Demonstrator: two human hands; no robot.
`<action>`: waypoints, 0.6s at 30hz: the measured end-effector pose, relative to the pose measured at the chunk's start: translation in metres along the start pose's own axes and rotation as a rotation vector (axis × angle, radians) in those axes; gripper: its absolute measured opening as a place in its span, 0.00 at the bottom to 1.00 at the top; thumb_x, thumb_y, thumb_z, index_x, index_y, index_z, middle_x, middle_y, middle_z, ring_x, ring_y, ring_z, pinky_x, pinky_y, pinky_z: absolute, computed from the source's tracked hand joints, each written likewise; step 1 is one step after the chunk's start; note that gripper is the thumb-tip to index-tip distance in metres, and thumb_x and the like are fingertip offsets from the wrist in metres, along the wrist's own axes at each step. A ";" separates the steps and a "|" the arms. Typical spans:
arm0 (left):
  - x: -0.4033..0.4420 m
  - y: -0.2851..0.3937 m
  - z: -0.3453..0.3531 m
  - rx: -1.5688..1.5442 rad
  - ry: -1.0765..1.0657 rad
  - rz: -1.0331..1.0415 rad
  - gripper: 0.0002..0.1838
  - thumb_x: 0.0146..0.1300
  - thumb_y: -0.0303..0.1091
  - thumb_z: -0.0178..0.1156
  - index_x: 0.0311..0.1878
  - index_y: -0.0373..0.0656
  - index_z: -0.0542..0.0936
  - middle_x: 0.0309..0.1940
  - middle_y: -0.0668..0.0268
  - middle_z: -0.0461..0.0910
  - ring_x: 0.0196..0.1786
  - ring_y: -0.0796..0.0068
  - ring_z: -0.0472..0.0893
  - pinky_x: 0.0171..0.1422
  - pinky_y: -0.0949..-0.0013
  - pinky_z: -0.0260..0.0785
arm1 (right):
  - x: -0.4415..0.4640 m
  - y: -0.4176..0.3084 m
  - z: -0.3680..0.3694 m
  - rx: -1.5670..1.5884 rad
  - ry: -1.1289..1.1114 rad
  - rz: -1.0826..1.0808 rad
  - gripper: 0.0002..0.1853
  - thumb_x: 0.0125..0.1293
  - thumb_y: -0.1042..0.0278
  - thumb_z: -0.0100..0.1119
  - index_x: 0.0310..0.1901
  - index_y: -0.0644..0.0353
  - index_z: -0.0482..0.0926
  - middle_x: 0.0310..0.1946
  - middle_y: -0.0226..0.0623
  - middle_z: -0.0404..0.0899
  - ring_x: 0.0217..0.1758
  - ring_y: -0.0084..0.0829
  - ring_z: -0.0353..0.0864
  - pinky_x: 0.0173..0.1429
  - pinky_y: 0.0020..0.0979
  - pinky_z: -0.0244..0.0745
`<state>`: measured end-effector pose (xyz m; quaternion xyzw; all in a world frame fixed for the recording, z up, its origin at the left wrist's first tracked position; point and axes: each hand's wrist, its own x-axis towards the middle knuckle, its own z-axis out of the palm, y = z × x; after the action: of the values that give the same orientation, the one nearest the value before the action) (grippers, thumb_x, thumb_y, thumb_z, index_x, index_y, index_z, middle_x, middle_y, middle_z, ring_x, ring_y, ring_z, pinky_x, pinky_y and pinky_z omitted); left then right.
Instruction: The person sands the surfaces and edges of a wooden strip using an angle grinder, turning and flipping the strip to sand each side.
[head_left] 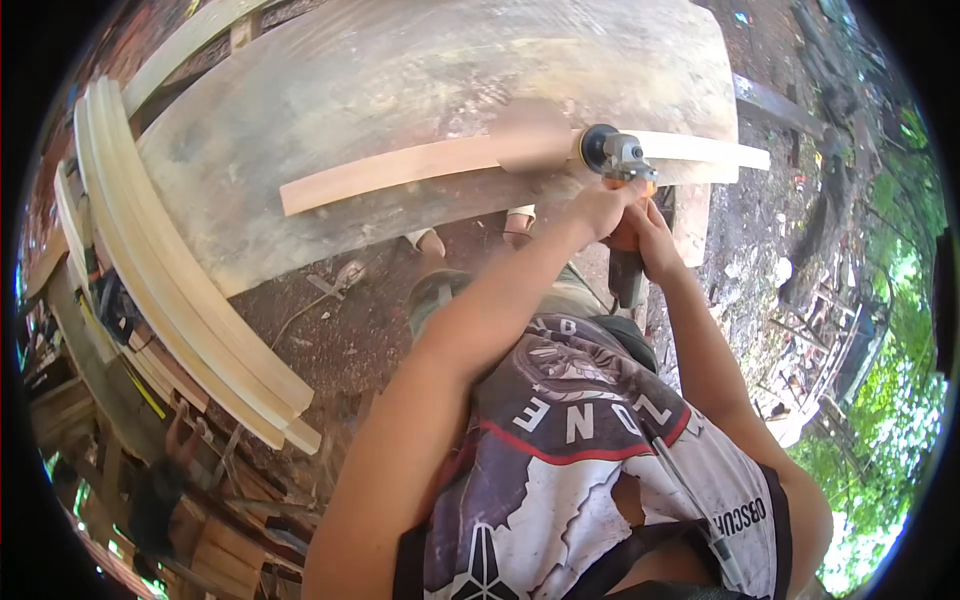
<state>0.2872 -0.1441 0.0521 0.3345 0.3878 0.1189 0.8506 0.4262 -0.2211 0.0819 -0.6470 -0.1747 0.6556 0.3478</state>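
An angle grinder (626,160) with a round dark sanding disc (597,148) rests against a long pale wooden strip (400,170). My left hand (603,210) is closed around the front of the grinder, just behind its metal head. Closer to my body, my right hand (652,238) wraps the tool's orange and dark housing. The strip lies across a worn, dusty plywood tabletop (330,95), along the side nearest me. A blurred patch hides part of the strip left of the disc.
Long planed boards (180,250) are stacked to the left. On the ground below the table lies a small object with a cord (335,285). Another person (165,490) is at the lower left among timber pieces. Debris and greenery (890,400) line the right side.
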 end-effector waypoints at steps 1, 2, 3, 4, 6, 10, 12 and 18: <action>-0.012 -0.006 -0.008 -0.041 -0.001 0.004 0.29 0.76 0.62 0.55 0.61 0.47 0.83 0.51 0.62 0.84 0.52 0.68 0.83 0.52 0.55 0.79 | -0.011 -0.004 0.024 -0.007 0.007 -0.016 0.21 0.81 0.59 0.55 0.67 0.61 0.68 0.54 0.37 0.80 0.54 0.28 0.84 0.58 0.37 0.87; -0.022 -0.016 -0.019 -0.050 0.016 0.006 0.29 0.76 0.62 0.55 0.61 0.47 0.83 0.51 0.62 0.84 0.52 0.68 0.83 0.52 0.55 0.79 | -0.015 -0.008 0.043 -0.014 0.014 -0.034 0.20 0.81 0.59 0.55 0.65 0.61 0.69 0.51 0.34 0.79 0.50 0.25 0.83 0.56 0.34 0.86; -0.031 -0.029 -0.032 -0.130 0.045 0.010 0.28 0.76 0.61 0.56 0.61 0.47 0.82 0.51 0.62 0.84 0.52 0.68 0.83 0.52 0.55 0.79 | -0.009 0.004 0.052 -0.078 0.014 -0.035 0.18 0.80 0.58 0.57 0.62 0.60 0.71 0.43 0.29 0.79 0.41 0.18 0.79 0.46 0.27 0.82; -0.042 -0.042 -0.044 -0.211 0.072 0.014 0.27 0.76 0.60 0.56 0.62 0.47 0.82 0.52 0.62 0.83 0.52 0.69 0.83 0.51 0.56 0.79 | -0.003 0.011 0.059 -0.084 0.002 -0.029 0.18 0.80 0.58 0.57 0.62 0.60 0.71 0.43 0.29 0.79 0.41 0.18 0.79 0.46 0.27 0.82; -0.085 -0.033 -0.069 -0.345 0.127 0.057 0.27 0.77 0.58 0.57 0.63 0.45 0.81 0.53 0.63 0.83 0.53 0.70 0.83 0.51 0.58 0.79 | 0.004 0.012 0.095 -0.318 -0.178 0.020 0.20 0.80 0.59 0.57 0.65 0.60 0.70 0.45 0.28 0.79 0.41 0.17 0.78 0.45 0.25 0.78; -0.149 -0.029 -0.126 -0.568 0.318 0.211 0.23 0.77 0.52 0.60 0.53 0.39 0.85 0.41 0.66 0.85 0.40 0.77 0.84 0.42 0.71 0.76 | 0.012 0.008 0.193 -0.436 -0.218 -0.040 0.23 0.75 0.54 0.63 0.59 0.63 0.72 0.29 0.24 0.76 0.28 0.16 0.73 0.32 0.24 0.70; -0.172 -0.031 -0.154 -0.575 0.411 0.222 0.24 0.77 0.54 0.59 0.54 0.39 0.85 0.42 0.65 0.85 0.40 0.76 0.84 0.43 0.71 0.77 | 0.018 0.010 0.232 -0.435 -0.281 -0.056 0.25 0.74 0.52 0.64 0.59 0.63 0.72 0.28 0.25 0.76 0.27 0.17 0.73 0.31 0.25 0.71; -0.230 -0.031 -0.219 -0.522 0.449 0.258 0.29 0.77 0.58 0.55 0.61 0.40 0.82 0.51 0.60 0.85 0.50 0.68 0.85 0.49 0.67 0.80 | 0.025 0.002 0.319 -0.500 -0.458 -0.018 0.25 0.75 0.53 0.64 0.60 0.65 0.70 0.34 0.29 0.79 0.32 0.18 0.77 0.33 0.25 0.74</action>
<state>-0.0308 -0.1687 0.0607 0.1178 0.4759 0.3905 0.7792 0.1178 -0.1355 0.0949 -0.5465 -0.4094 0.7178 0.1361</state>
